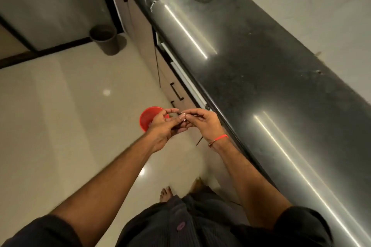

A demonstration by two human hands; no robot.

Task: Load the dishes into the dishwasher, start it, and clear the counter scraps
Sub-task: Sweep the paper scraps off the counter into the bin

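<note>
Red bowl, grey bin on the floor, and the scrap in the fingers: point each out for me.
red bowl (pixel 145 118), head view, on its inner wall.
grey bin (pixel 104 40), head view, on its side wall.
scrap (pixel 183 114), head view, on the pale bit pinched between fingertips.

**No Lettering to Read**

We find no text, label, brand, number or sign that can be read — not on the dark counter (pixel 261 70), the cabinet fronts (pixel 140 32), the red bowl (pixel 147 117) or the grey bin (pixel 104 38). The small thing pinched between the fingertips is too tiny and blurred for us to make out any print.
</note>
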